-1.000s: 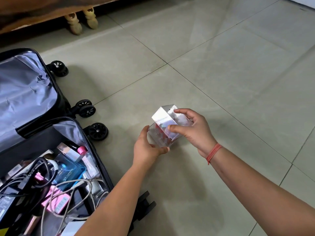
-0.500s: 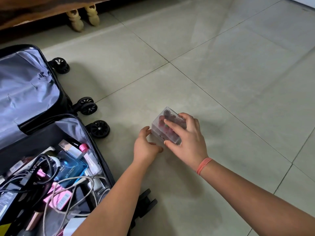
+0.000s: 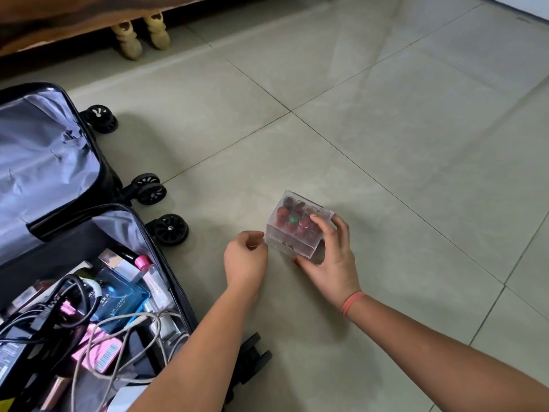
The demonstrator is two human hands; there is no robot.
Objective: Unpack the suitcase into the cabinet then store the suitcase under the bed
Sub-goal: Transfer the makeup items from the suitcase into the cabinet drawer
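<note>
Head view, looking down at a tiled floor [image 3: 386,129].

Near the middle, standing upright on the floor: a clear plastic organiser box [image 3: 292,233], with red lipsticks in the top compartments and shallow drawers below. Well apart from the suitcase [image 3: 44,162], to its right.

Right hand [image 3: 329,257] on the box: fingers [image 3: 319,224] curled over the top right edge, thumb against the lower front corner, gripping it from the right side. Orange band [image 3: 352,303] round that wrist.

Left hand [image 3: 245,260] just beside the box's left face, fingers curled into a loose fist, nothing seen in them. Cannot tell whether the knuckles touch the box.

At the left, the suitcase lying open flat on the floor, black shell, grey lining. Far half showing only its lining. Near half packed with toiletries: a blue bottle [image 3: 118,301], a small clear bottle with a pink cap [image 3: 148,272], pink packets, and tangled black and white cables [image 3: 124,325] lying over the top. Black wheels [image 3: 170,230] pointing towards the box.

Along the top edge, a wooden bed [image 3: 59,22] with two pale carved legs [image 3: 127,40] resting on the floor, dark shadow beneath.
</note>
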